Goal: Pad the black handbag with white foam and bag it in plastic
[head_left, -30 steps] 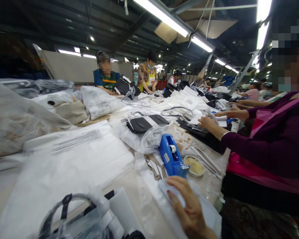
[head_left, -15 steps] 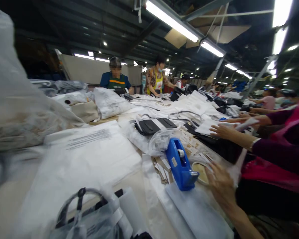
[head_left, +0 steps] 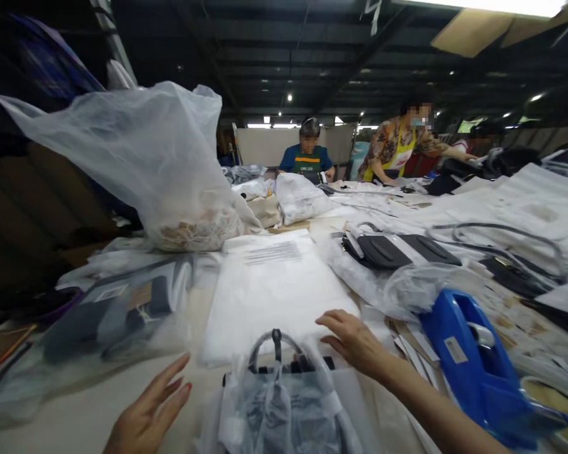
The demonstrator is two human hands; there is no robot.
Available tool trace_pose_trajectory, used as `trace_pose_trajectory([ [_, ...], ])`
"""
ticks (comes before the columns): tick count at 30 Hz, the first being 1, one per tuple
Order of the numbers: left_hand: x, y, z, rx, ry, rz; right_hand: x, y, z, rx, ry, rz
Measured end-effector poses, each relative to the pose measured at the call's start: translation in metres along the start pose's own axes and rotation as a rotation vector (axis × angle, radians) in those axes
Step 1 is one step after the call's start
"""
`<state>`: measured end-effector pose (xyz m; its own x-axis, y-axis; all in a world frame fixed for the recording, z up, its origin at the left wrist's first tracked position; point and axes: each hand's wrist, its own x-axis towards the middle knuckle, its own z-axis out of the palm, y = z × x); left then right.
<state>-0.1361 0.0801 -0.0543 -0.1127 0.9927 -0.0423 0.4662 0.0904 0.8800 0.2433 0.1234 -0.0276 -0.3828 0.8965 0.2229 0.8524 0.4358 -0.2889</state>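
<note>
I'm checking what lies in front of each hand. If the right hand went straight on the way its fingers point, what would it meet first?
Probably the white sheet stack: the right hand points left across it, though its height above is unclear.

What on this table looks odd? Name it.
Nothing is clearly spilled or broken. The table is crowded: a blue tape dispenser lies tilted at the right, and a big clear bag stands slumped at the left. Both hands are open.
</note>
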Motion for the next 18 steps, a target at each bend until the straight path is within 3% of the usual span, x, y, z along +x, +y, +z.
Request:
trace_pose_trajectory([
  [4,0.043,0.009,0.016,0.303,-0.125,0.449,0.028,0.0,0.025,0.044,-0.15,-0.183],
  [6,0.057,0.007,0.028,0.452,-0.222,0.602,0.032,0.0,0.03,0.068,-0.184,-0.211],
  [8,0.065,0.004,0.038,0.58,-0.282,0.642,0.035,-0.001,0.031,0.102,-0.2,-0.195],
  [11,0.072,0.006,0.046,0.677,-0.313,0.592,0.043,-0.002,0.032,0.162,-0.179,-0.056],
  [18,0.086,0.045,0.061,0.643,-0.353,0.581,0.072,0.003,0.039,0.408,-0.129,0.334],
])
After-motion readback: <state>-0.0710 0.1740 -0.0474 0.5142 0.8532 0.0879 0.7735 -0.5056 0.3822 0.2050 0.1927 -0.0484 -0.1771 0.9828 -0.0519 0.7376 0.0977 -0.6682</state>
